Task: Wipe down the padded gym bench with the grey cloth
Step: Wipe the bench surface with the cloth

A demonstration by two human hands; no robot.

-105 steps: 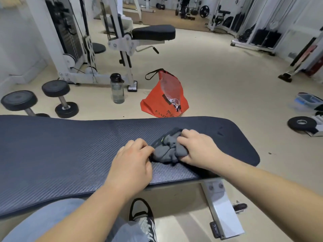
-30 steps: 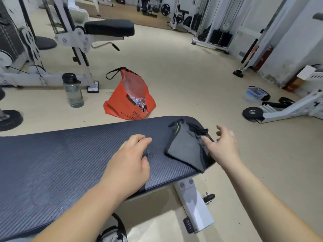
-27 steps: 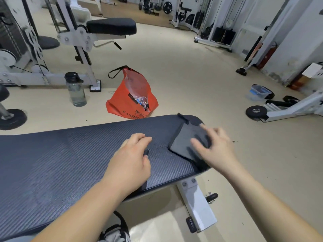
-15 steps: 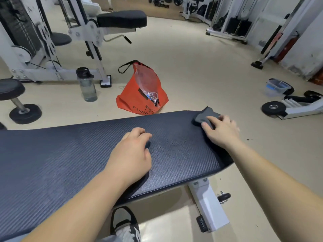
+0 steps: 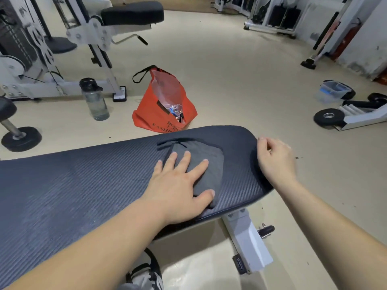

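Your left hand (image 5: pixel 178 185) is flat on the cloth (image 5: pixel 206 164), fingers straight and spread, thumb out along its near edge. So it's pressing the cloth onto the bench (image 5: pixel 73 185), not gripping it. The cloth lies roughly folded near the bench's right end, about centre frame. Your right hand (image 5: pixel 274 160) is at that rounded end, right of centre, fingers loosely curled with nothing in them. Can't tell if it's touching the pad's edge. On the floor behind the bench there's an orange bag (image 5: pixel 165 101), with a bottle (image 5: pixel 95 99) left of it. Dumbbell (image 5: pixel 16 130) at far left, your shoe (image 5: pixel 146 277) bottom centre.
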